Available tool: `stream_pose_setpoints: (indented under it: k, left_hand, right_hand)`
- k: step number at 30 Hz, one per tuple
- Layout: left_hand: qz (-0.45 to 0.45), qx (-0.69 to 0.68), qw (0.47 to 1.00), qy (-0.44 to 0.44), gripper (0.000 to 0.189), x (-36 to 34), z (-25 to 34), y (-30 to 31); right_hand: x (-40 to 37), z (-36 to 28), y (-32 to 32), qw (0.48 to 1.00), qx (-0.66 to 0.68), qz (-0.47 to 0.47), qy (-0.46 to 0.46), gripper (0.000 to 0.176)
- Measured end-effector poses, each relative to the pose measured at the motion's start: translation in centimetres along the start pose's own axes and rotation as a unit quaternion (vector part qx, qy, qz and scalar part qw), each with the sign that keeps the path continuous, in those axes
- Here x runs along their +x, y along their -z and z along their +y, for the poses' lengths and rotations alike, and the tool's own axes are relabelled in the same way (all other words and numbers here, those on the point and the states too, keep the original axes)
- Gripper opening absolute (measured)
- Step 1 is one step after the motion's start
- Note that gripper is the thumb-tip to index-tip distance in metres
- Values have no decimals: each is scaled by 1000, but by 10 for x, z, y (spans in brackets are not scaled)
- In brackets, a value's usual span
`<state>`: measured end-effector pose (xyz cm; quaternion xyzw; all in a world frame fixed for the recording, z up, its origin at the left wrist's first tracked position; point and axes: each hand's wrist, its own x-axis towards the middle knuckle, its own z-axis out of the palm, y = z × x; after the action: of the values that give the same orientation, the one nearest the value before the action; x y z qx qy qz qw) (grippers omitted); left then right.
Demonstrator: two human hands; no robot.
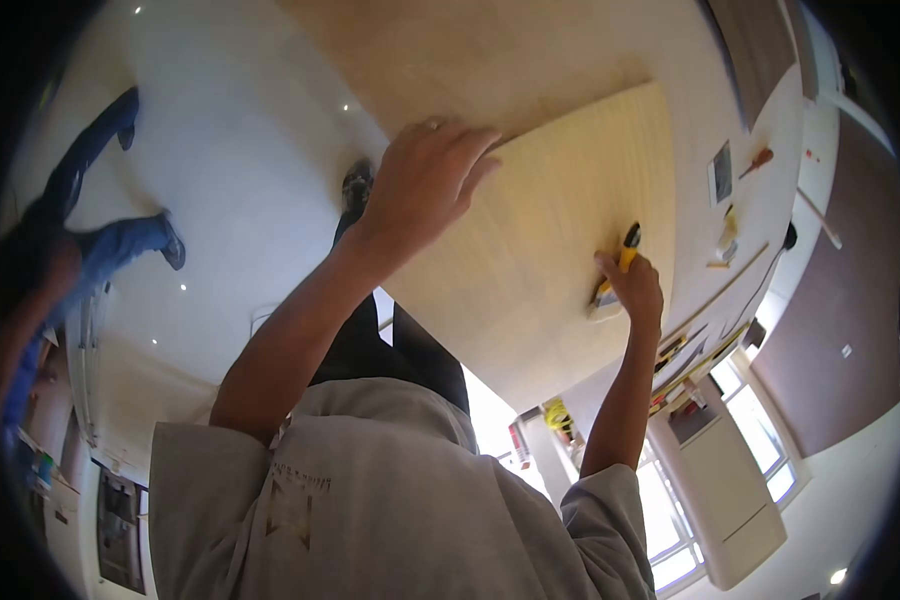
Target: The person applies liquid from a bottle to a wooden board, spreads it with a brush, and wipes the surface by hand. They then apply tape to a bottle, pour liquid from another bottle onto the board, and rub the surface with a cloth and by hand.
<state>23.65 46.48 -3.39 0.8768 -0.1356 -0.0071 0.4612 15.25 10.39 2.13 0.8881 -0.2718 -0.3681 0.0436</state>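
Observation:
A pale wooden board lies before me, its surface streaked with grain. My right hand is wrapped around a paintbrush with a yellow handle and black end. The brush head is down at the board, partly behind my fingers. At the board's left edge is my left hand, thumb apart from the bent fingers. Its fingertips reach just to the edge, and nothing shows between them.
Beyond the board, a screwdriver, a dark flat rectangle and strips lie on the worktop. Another person's legs stand on the shiny floor to the left. Cabinets and windows are at lower right.

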Motion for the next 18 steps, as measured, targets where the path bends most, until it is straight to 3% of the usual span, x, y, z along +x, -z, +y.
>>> stream_pose_setpoints:
  k: [4,7,11,12,15,16,17,18]
  left_hand:
    - [-83,41,996,12,13,24,1,-22]
    - [-68,80,994,-43,12,29,-5,-22]
    - [-103,56,993,-23,15,27,-10,-15]
    - [-64,73,995,-12,15,24,-11,-14]
    - [18,80,995,53,21,6,-26,16]
    - [19,54,994,93,24,1,-36,34]
    - [61,21,996,69,24,-10,-54,48]
    - [68,7,990,121,30,-21,-59,65]
  right_hand:
    - [-8,-2,-1,998,54,24,5,62]
    - [-19,-5,-1,993,106,46,-14,61]
    - [-24,-2,-11,988,137,73,-24,61]
    - [-29,-3,-6,983,169,57,-32,60]
    - [-13,29,-28,981,76,172,-48,51]
    - [-21,32,-24,961,99,258,17,45]
    - [-30,32,-13,929,122,342,79,41]
    - [-44,16,1,923,115,365,48,37]
